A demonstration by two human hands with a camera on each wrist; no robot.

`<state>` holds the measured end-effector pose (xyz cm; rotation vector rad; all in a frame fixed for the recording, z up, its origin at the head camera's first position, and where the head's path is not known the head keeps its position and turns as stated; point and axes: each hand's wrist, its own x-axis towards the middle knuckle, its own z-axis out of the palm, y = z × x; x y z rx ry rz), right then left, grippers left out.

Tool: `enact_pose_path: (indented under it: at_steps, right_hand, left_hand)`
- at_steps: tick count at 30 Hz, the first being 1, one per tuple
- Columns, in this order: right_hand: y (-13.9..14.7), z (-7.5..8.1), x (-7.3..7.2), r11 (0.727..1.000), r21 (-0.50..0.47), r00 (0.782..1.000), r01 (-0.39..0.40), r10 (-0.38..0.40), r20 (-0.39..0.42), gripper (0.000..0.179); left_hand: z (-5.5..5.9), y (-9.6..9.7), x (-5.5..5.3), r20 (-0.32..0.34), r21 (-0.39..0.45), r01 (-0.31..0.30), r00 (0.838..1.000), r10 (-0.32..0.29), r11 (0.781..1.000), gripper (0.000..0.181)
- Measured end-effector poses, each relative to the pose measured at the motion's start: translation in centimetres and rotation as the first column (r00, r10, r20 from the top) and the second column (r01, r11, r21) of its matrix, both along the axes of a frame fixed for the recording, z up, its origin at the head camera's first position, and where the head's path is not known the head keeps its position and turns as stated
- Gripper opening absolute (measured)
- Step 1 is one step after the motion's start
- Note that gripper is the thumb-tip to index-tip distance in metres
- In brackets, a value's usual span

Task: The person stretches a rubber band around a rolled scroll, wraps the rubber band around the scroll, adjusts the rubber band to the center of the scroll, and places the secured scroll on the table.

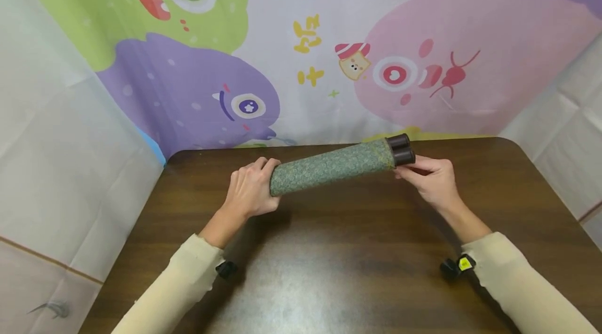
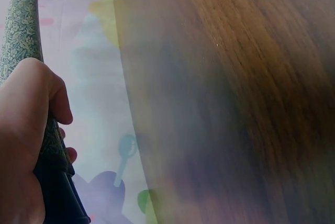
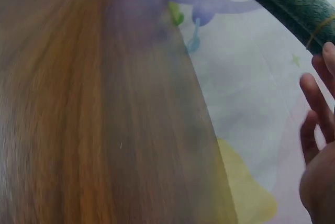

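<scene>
A green scroll (image 1: 334, 167) with a floral pattern is held above the table, tilted so its right end is higher. Two dark rod ends (image 1: 403, 155) stick out side by side at that end. My left hand (image 1: 254, 185) grips the scroll's left end; in the left wrist view its fingers wrap round the scroll (image 2: 23, 25) just above another dark end (image 2: 60, 198). At the other end my right hand (image 1: 432, 180) pinches the lower edge with thumb and forefinger. The right wrist view has its other fingers (image 3: 314, 96) spread below the scroll, near a thin yellowish line across it.
A brown wooden table (image 1: 329, 250) lies beneath both hands. Behind its far edge hangs a cloth (image 1: 301, 109) printed with cartoon figures. Pale sheeting (image 1: 56, 167) covers the left side, and similar sheeting (image 1: 569, 114) the right.
</scene>
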<state>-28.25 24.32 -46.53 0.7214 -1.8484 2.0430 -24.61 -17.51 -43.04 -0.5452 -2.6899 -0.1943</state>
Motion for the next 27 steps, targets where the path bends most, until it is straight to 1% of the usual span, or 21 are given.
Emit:
enact_pose_path:
  at_steps: [1,2,4,5,6,7,9,11,12,14,16,18,19,21,23,25,27]
  right_hand:
    - [-0.1,0.0,0.1,1.0,0.018,0.998,0.025,-0.024,-0.053,0.034]
    - [-0.1,0.0,0.1,0.997,0.047,0.992,0.058,-0.053,-0.113,0.03]
    - [-0.2,0.0,0.2,0.989,0.091,0.971,0.12,-0.098,-0.218,0.019]
    - [-0.2,0.0,0.2,0.984,0.099,0.961,0.145,-0.117,-0.249,0.016]
    - [-0.2,0.1,0.3,0.986,0.086,0.96,0.141,-0.116,-0.253,0.015]
    - [-0.2,0.2,0.4,0.99,0.069,0.966,0.127,-0.107,-0.235,0.018]
    - [-0.2,0.4,0.5,0.998,0.003,0.984,0.068,-0.067,-0.167,0.025]
    - [-0.3,0.6,0.6,0.997,-0.065,0.997,0.044,-0.048,-0.053,0.036]
    - [-0.3,0.7,0.7,0.995,-0.09,0.999,0.036,-0.036,0.003,0.041]
    - [-0.5,0.9,0.7,0.993,-0.113,0.995,0.034,-0.023,0.1,0.046]
    - [-0.6,0.9,0.8,0.992,-0.13,0.979,0.005,0.022,0.205,0.05]
    - [-0.6,0.9,0.8,0.982,-0.176,0.952,-0.067,0.115,0.282,0.052]
    - [-0.6,0.9,0.8,0.972,-0.208,0.932,-0.111,0.175,0.318,0.051]
    - [-0.3,0.8,0.6,0.943,-0.267,0.879,-0.198,0.291,0.377,0.047]
    - [0.1,0.7,0.4,0.917,-0.295,0.823,-0.268,0.377,0.424,0.043]
    - [0.5,0.6,0.1,0.891,-0.314,0.761,-0.329,0.447,0.47,0.04]
    - [1.0,0.4,-0.3,0.873,-0.307,0.71,-0.378,0.486,0.509,0.039]
  left_hand:
    - [0.0,0.0,0.0,0.0,-0.002,0.002,1.0,-0.002,1.0,0.069]
    - [-0.1,0.0,0.1,-0.001,-0.005,0.005,1.0,-0.005,1.0,0.069]
    - [-0.1,-0.1,0.1,-0.006,-0.011,0.009,1.0,-0.009,1.0,0.069]
    - [-0.1,-0.1,0.1,-0.007,-0.014,0.011,1.0,-0.011,1.0,0.07]
    - [-0.1,-0.1,0.1,-0.008,-0.016,0.013,1.0,-0.013,1.0,0.07]
    - [-0.1,-0.1,0.1,-0.009,-0.017,0.016,1.0,-0.016,1.0,0.071]
    - [0.1,0.1,0.1,-0.006,-0.018,0.02,1.0,-0.02,1.0,0.071]
    - [0.2,0.2,0.1,-0.003,-0.019,0.022,1.0,-0.022,1.0,0.071]
    - [0.3,0.3,0.1,-0.003,-0.019,0.024,1.0,-0.024,1.0,0.07]
    - [0.3,0.4,0.1,-0.004,-0.02,0.027,1.0,-0.027,0.999,0.07]
    - [0.3,0.3,0.0,-0.011,-0.024,0.031,0.999,-0.032,0.999,0.07]
    - [0.2,0.3,0.0,-0.019,-0.032,0.041,0.999,-0.042,0.999,0.071]
    - [0.2,0.3,0.0,-0.024,-0.037,0.047,0.999,-0.048,0.998,0.071]
    - [0.1,0.3,0.0,-0.032,-0.051,0.057,0.998,-0.059,0.997,0.072]
    - [0.2,0.3,0.0,-0.045,-0.066,0.065,0.997,-0.068,0.996,0.072]
    - [0.3,0.3,-0.1,-0.059,-0.08,0.071,0.995,-0.076,0.994,0.071]
    - [0.3,0.3,-0.1,-0.076,-0.093,0.077,0.994,-0.084,0.993,0.07]
